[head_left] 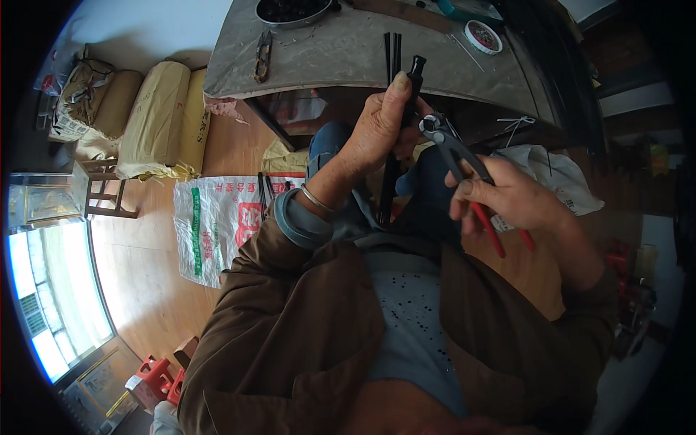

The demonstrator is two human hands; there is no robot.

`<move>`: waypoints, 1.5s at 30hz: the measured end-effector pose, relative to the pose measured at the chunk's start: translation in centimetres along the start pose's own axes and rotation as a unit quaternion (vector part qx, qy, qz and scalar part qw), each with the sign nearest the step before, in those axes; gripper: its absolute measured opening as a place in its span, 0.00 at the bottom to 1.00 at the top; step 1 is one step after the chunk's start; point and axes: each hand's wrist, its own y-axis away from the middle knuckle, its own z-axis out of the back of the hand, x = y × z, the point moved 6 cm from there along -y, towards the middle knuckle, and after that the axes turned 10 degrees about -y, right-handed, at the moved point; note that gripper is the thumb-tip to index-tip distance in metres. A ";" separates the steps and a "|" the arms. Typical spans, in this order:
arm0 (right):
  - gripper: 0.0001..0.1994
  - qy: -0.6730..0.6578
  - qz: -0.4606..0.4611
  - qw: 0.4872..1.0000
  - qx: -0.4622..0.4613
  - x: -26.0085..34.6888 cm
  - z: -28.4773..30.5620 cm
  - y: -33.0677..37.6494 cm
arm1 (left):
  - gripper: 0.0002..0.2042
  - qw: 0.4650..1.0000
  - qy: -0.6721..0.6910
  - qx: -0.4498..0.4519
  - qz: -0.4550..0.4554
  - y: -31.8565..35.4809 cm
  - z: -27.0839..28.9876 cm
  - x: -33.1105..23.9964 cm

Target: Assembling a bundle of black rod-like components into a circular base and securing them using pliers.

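Observation:
My left hand (pixel 378 123) is closed around a black, bottle-necked rod-like piece (pixel 416 71), its thumb pressed along the side. My right hand (pixel 513 194) grips a pair of end-cutting pincers (pixel 455 148) by the red handles. The pincers' jaws sit just right of the left hand's fingers; whether they touch the black piece I cannot tell. Thin black rods (pixel 392 52) rise behind the left hand, and dark lengths (pixel 387 192) show below it over my lap. Whether those are held too is hidden.
Ahead stands a grey worktable (pixel 341 54) bearing a bowl of dark pieces (pixel 290 16), a cutting tool (pixel 263 58) and a small round dish (pixel 483 36). Printed white sacking (pixel 217 225) lies on the floor at left, near stuffed sacks (pixel 156 116) and a wooden stool (pixel 109 185).

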 end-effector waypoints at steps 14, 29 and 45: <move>0.08 0.063 -0.098 0.991 -0.059 0.8 0.8 0.7 | 0.32 1.000 -0.023 -0.003 0.003 -0.5 -1.4 -0.1; 0.25 0.523 0.215 0.730 -0.384 3.0 13.8 -12.2 | 0.21 0.977 -0.087 -0.166 -0.103 -2.9 1.7 -3.4; 0.25 -0.468 0.384 0.790 -0.094 -11.2 8.1 -2.6 | 0.25 0.923 0.198 -0.312 -0.108 -2.4 6.4 -4.3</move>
